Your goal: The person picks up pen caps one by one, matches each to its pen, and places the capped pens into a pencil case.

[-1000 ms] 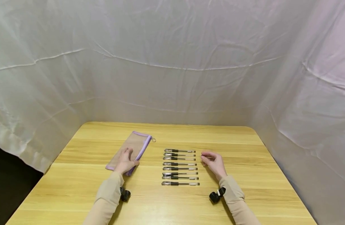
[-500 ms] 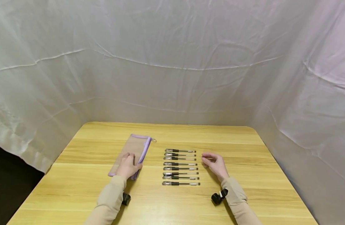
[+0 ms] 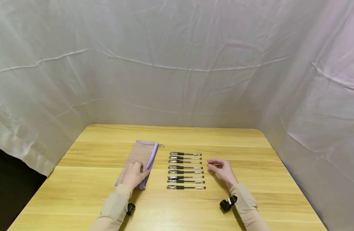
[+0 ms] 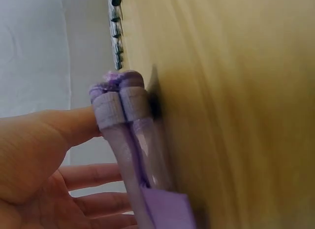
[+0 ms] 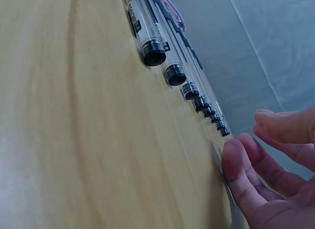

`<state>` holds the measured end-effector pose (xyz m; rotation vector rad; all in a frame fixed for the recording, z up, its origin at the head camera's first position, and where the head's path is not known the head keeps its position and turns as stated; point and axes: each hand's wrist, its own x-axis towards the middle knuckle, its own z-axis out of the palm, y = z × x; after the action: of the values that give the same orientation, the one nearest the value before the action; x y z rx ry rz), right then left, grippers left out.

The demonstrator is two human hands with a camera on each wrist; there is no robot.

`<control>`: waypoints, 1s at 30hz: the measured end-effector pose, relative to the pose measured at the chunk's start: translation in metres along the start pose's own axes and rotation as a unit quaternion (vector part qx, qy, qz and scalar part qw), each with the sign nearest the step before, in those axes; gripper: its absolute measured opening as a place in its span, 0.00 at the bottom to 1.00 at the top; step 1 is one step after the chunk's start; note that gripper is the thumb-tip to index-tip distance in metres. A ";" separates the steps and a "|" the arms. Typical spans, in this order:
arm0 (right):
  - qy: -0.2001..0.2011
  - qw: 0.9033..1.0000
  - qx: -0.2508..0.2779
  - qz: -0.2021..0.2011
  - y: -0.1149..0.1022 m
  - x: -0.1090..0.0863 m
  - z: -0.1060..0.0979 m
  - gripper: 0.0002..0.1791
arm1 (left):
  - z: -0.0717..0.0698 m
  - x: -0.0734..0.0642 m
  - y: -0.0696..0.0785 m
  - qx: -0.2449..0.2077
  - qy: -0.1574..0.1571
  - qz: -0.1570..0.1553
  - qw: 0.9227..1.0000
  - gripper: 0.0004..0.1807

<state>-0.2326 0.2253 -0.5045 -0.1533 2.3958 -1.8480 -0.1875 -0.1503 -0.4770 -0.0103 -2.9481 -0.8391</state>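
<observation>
A mesh zip pouch with purple edging (image 3: 137,152) lies slanted on the left part of the table. Across its near half rests my left hand (image 3: 134,175), thumb by the zip edge. From the left wrist, the zip end (image 4: 120,103) shows close up, with the thumb touching it and fairly straight fingers (image 4: 96,176) partly hidden behind the pouch. Several clear-barrelled gel pens (image 3: 180,172) lie in a row at the middle, black grips to the left. Just right of their ends sits my right hand (image 3: 222,170), fingers loosely bent and holding nothing.
The wooden table (image 3: 252,154) has pale fabric curtains (image 3: 177,89) at its back and sides. A small ring pull (image 3: 161,146) hangs from the pouch's far corner. Each wrist carries a black camera, such as the right one (image 3: 225,205).
My left hand has slid the pouch to the right and nearer to me, closer to the pens. The right hand has shifted slightly right and down; the pens stay in place.
</observation>
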 end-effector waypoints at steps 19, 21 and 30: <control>-0.063 0.998 0.001 -0.015 0.001 -0.007 -0.006 0.20 | 0.004 -0.011 0.010 -0.034 -0.006 -0.002 0.999 0.09; -0.067 0.998 -0.003 -0.012 0.000 -0.008 -0.007 0.20 | 0.004 -0.010 0.009 -0.054 -0.009 -0.012 0.998 0.10; -0.126 0.990 -0.053 -0.029 -0.005 -0.012 -0.009 0.17 | 0.001 -0.010 0.008 -0.080 -0.006 -0.024 0.996 0.12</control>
<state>-0.2222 0.2347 -0.4975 -0.4409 2.3351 -1.6119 -0.1771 -0.1431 -0.4747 0.0469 -2.8946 -1.0827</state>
